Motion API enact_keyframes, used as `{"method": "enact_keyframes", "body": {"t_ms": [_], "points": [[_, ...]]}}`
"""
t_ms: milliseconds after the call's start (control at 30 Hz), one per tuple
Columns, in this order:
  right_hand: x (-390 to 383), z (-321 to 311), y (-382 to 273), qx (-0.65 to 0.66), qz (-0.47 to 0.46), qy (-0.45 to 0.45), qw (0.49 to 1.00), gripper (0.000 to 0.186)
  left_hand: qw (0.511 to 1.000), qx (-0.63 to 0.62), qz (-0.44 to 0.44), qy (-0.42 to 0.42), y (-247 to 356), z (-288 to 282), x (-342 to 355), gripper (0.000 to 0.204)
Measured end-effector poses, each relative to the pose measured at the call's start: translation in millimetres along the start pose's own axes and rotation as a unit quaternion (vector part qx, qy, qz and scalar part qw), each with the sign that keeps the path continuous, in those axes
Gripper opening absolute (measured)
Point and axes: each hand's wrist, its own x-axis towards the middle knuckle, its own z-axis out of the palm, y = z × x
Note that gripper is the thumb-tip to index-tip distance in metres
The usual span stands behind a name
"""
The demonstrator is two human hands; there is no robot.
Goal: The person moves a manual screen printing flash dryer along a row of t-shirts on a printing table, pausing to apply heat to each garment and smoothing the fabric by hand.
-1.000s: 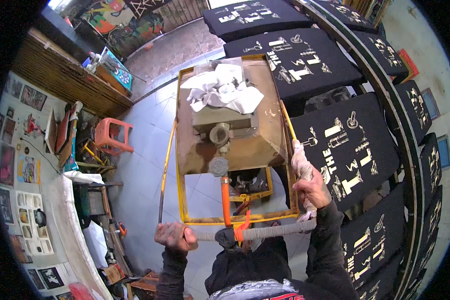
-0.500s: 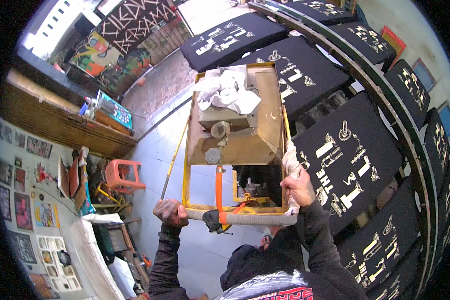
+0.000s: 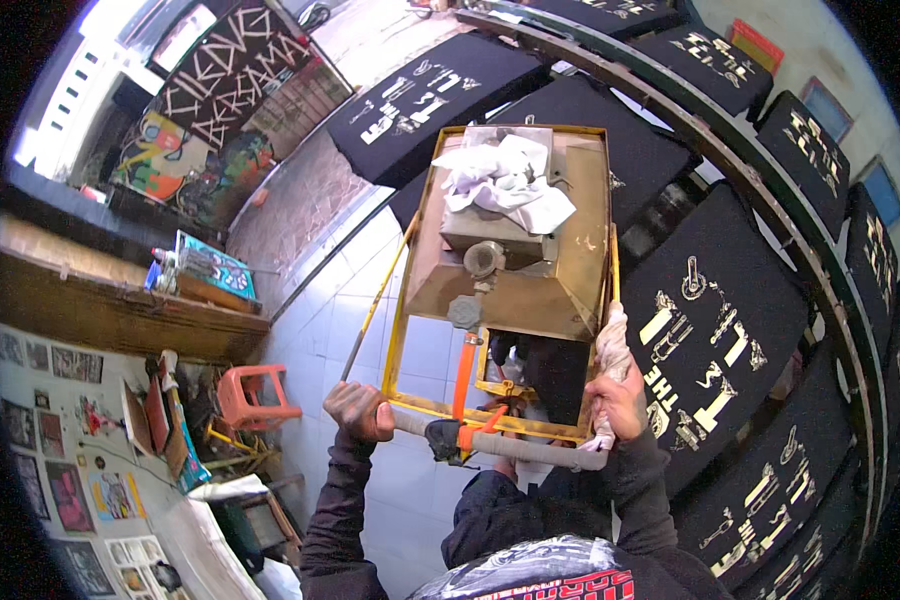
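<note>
The yellow-framed cart [image 3: 550, 300] swings rightward, now covering most of a black shirt's [image 3: 640, 140] print! It sits ahead of the person, white cloth [image 3: 510, 185] crumpled on top. Left hand's [image 3: 360, 412] grip curls around the grey handlebar [image 3: 540, 450], right hand's [image 3: 620, 402] around the cloth-wrapped side bar [image 3: 612, 335]. Red stool [image 3: 255, 410] off left.

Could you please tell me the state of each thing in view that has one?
Left hand: closed around handlebar end
Right hand: closed around wrapped side bar
White cloth: crumpled atop metal box
Orange hose: running toward handlebar
Plastic stool: standing upright
Black fabrics: printed, laid flat
</note>
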Motion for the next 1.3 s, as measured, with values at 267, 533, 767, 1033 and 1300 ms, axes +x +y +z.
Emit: {"method": "enact_keyframes", "body": {"t_ms": [267, 533, 767, 1033, 1300], "points": [[19, 12, -7, 0.129, -0.071, 0.078, 0.986, 0.042, 0.997, -0.063, 0.035, -0.016, -35, 37, 50, 0.02], [38, 1, -28, 0.088, -0.01, 0.092, 0.992, 0.038, 0.995, -0.081, 0.058, -0.022, -42, 62, 92, 0.021], [60, -23, -50, 0.08, 0.038, 0.053, 0.995, 0.042, 0.994, -0.093, 0.057, -0.018, -32, 77, 113, 0.025], [87, -43, -54, 0.121, 0.0, 0.076, 0.99, 0.038, 0.993, -0.102, 0.061, -0.003, -13, 97, 130, 0.025], [108, -67, -66, 0.082, -0.013, 0.048, 0.995, 0.039, 0.992, -0.102, 0.068, 0.007, -6, 117, 149, 0.03]]}}
